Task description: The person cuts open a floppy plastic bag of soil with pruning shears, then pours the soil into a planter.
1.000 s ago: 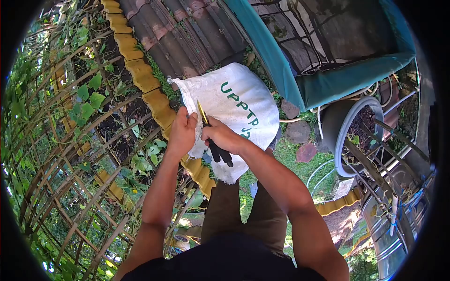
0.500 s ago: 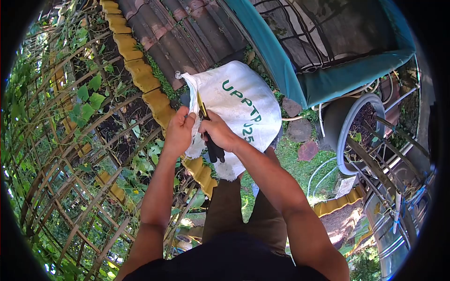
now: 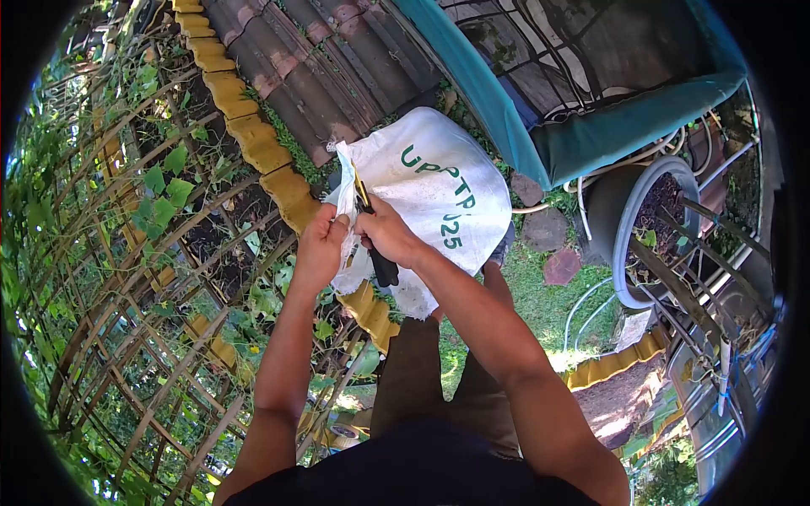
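Observation:
A white woven sack (image 3: 430, 185) with green lettering fills the middle of the view, its mouth edge turned to the left. My left hand (image 3: 322, 244) is closed on that edge, with thumb and fingers pinching the fabric. My right hand (image 3: 388, 234) is wrapped round a pair of black-handled shears (image 3: 384, 268). Their narrow blades, partly yellowish, point up along the sack's edge, right beside my left fingers. Below the hands hangs a frayed strip of the sack's fabric.
Stacked roof tiles (image 3: 312, 67) lie at the top. Yellow wavy edging (image 3: 253, 139) borders a bamboo trellis (image 3: 126, 363) with vines on the left. At right are a green-edged tarp container (image 3: 607, 152), a grey pot (image 3: 620, 244) and stepping stones (image 3: 544, 229).
The shears' handles have come together from spread apart. Their blades sit slightly lower against the sack edge, and the sack's top corner has folded over a little.

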Available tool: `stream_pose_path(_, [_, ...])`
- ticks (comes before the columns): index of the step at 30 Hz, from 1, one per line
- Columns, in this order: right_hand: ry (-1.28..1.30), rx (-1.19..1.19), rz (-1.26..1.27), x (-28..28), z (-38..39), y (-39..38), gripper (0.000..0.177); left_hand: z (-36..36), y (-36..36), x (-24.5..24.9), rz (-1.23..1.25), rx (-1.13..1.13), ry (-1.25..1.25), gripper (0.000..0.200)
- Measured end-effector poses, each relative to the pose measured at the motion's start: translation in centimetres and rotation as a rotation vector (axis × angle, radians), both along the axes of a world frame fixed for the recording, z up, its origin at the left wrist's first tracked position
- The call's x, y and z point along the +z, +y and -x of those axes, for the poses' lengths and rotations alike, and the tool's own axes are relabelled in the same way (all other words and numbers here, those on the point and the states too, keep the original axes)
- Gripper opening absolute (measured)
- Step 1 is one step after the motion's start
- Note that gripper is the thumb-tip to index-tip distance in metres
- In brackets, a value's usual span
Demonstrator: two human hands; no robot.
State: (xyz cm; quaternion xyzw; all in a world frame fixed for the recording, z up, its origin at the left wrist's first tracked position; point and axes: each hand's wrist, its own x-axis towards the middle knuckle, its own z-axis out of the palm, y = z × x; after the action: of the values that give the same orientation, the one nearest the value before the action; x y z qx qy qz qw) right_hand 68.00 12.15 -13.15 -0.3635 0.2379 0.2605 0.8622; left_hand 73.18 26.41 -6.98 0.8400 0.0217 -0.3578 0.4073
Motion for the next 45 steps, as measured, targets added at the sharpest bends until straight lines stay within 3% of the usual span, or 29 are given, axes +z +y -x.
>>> stream_pose_path(6, [-0.094,0.077,0.279,-2.7,-1.3,0.1,0.035,-2.7,-1.7,-1.3,-0.182,0.005,0.037,0.031])
stream_pose_path(11, [-0.084,0.185,0.402,-3.5,-2.8,-1.2,0.039,-5.3,-4.8,-6.2,-0.241,-0.062,-0.400,0.038])
stream_pose_path(14, [-0.045,0.065,0.132,-2.3,-3.0,-2.9,0.038,-5.4,-6.3,-6.1,-0.344,-0.101,-0.489,0.037])
stream_pose_path(20, [-0.039,0.133,0.023,-2.1,-3.1,-3.8,0.030,-5.1,-6.0,-5.6,-0.317,-0.026,-0.479,0.033])
stream_pose_path(34, [-0.035,0.130,0.069,0.3,-2.6,-1.5,0.031,-3.6,-3.5,-1.3,-0.210,0.007,-0.365,0.028])
stream_pose_path(37, [0.018,0.049,-0.038,0.7,-3.5,-2.1,0.029,-2.4,-3.7,-1.1,-0.091,0.137,-0.178,0.029])
stream_pose_path(40, [0.022,0.033,-0.069,0.3,-3.8,-2.0,0.025,-2.7,-3.8,-0.5,-0.114,0.053,-0.303,0.028])
stream_pose_path(45, [0.011,0.067,-0.101,-0.1,-3.9,-1.8,0.023,-2.9,-2.4,0.3,-0.124,0.012,-0.268,0.027])
